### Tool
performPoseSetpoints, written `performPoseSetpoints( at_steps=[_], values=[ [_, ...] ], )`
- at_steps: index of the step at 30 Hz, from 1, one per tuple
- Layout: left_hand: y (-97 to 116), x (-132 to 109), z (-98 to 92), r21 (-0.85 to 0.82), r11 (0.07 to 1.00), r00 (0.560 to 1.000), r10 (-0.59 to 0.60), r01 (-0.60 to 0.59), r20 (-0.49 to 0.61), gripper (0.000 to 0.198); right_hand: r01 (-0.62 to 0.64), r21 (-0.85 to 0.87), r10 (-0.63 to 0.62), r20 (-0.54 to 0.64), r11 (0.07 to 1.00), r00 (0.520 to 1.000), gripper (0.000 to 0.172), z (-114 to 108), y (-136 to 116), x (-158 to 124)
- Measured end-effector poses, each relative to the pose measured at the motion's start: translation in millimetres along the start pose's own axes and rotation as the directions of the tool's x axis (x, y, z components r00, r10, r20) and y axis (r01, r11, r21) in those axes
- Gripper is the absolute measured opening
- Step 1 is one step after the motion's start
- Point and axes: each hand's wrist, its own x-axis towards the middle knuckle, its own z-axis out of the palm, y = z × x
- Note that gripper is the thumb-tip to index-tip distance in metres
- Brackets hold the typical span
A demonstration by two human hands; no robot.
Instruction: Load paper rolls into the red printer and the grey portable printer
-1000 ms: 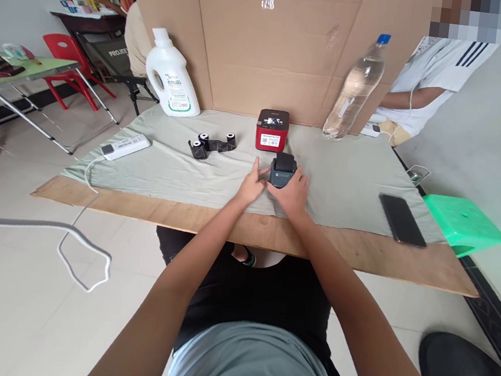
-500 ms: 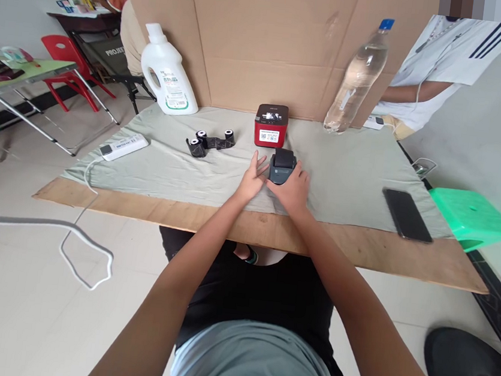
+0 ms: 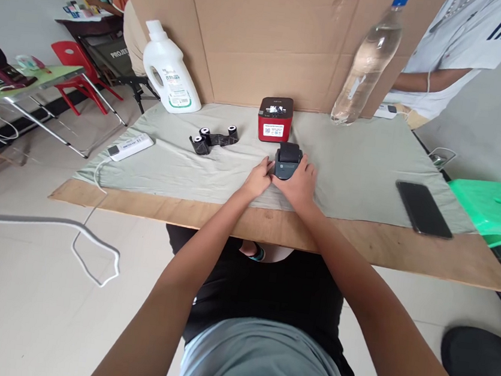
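Printer (image 3: 287,161) clasped by right hand (image 3: 300,184), left hand (image 3: 258,180) now curled onto its near corner

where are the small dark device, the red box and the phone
small dark device (image 3: 288,161): head view, on its top face
red box (image 3: 273,131): head view, on its white front label
phone (image 3: 423,209): head view, middle of its dark screen

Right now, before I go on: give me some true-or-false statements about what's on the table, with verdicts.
1. The left hand and right hand both touch the small dark printer. True.
2. The red printer stands just beyond it. True.
3. The phone lies left of the hands. False: the phone lies to their right.
4. The water bottle lies on its side. False: the water bottle stands upright by the cardboard screen.
5. The white power strip lies near the cloth's left edge. True.
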Motion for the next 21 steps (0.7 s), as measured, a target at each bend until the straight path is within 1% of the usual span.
performPoseSetpoints(
  at_steps=[3,9,13,17,21],
  values=[
    [-2,2,-0.3,0.000,1.000,1.000,-0.009,0.009,-0.010,0.088,-0.007,-0.002,0.007,0.002,1.000,1.000,0.114,1,0,0],
    [-6,5,3.0,-0.064,0.998,1.000,-0.014,0.012,-0.027,0.081,-0.011,-0.016,0.011,0.010,1.000,1.000,0.114,-1,-1,-1],
    [-5,5,5.3,-0.182,0.983,0.998,-0.044,0.036,-0.040,0.082,-0.025,-0.013,0.025,0.014,1.000,1.000,0.116,-3,-2,-2],
    [0,6,4.6,-0.325,0.944,0.995,-0.087,0.064,-0.056,0.081,-0.028,-0.007,0.029,0.026,1.000,0.999,0.116,-4,-1,-2],
    [-1,12,3.2,-0.372,0.923,0.988,-0.137,0.102,-0.068,0.078,-0.035,-0.009,0.036,0.044,0.999,0.998,0.118,-3,1,-1]
  ],
)
